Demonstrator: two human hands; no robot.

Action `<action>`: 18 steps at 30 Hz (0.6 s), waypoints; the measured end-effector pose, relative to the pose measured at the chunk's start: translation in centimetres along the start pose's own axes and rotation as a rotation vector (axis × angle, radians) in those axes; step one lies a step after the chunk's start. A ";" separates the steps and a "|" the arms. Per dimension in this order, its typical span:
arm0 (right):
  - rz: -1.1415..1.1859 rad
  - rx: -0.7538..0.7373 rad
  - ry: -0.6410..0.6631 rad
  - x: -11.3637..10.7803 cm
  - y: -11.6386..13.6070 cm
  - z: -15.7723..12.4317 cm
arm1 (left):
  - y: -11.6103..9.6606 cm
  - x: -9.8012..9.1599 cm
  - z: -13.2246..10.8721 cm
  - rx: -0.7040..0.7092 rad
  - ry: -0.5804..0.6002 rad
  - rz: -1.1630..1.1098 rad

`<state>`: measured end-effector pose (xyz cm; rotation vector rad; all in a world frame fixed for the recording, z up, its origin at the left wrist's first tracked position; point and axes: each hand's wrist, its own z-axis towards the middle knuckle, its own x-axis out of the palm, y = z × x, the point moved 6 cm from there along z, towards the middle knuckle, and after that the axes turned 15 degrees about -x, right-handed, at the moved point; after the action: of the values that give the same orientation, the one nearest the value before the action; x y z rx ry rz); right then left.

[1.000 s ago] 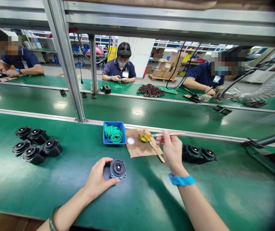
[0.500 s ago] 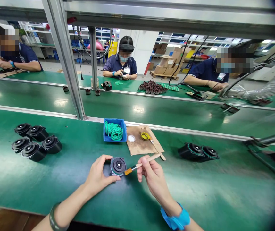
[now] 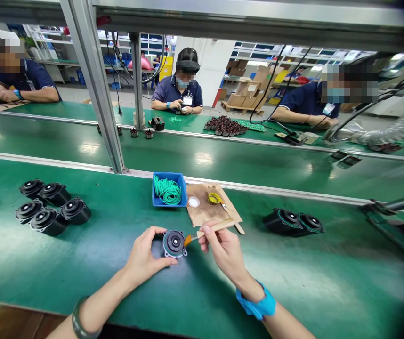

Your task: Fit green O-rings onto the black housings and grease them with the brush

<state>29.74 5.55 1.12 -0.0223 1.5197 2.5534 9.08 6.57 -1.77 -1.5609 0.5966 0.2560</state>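
My left hand (image 3: 149,256) grips a round black motor housing (image 3: 174,243) by its left side, thumb at the near edge and fingers at the far edge. A green ring runs around the housing's top face. In my right hand (image 3: 223,242) is a small paintbrush (image 3: 216,227) with a wooden handle. Its orange bristles touch the right rim of the housing. Beyond my hands stands a blue bin (image 3: 169,205) of green rubber rings (image 3: 168,189). Beside it lies a stained piece of cardboard (image 3: 202,214) bearing a yellow cap (image 3: 214,198), a white disc and another brush.
Several black housings (image 3: 48,222) stand at the left, and two more with green rings (image 3: 290,221) at the right. A metal post (image 3: 96,94) rises at the bench's far edge. Across the conveyor, three co-workers sit near a pile of small dark parts (image 3: 225,126).
The brush has moved from the housing's lower right edge up to its right rim, its handle now tilted differently. My left hand keeps its hold. Small parts on the conveyor have shifted right.
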 end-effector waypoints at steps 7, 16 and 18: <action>-0.142 -0.115 0.095 0.4 0.1 1.5 | -0.3 -0.1 0.1 -0.005 0.030 -0.029; -0.059 -0.184 0.384 2.0 0.2 4.0 | 0.1 -0.1 0.3 -0.043 0.043 -0.068; -0.037 -0.209 0.498 2.6 0.3 4.8 | 0.1 -0.2 0.3 -0.062 0.047 -0.081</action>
<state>27.52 9.92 3.47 -0.7553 1.3542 2.7978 8.97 6.89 -1.78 -1.6505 0.5651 0.1781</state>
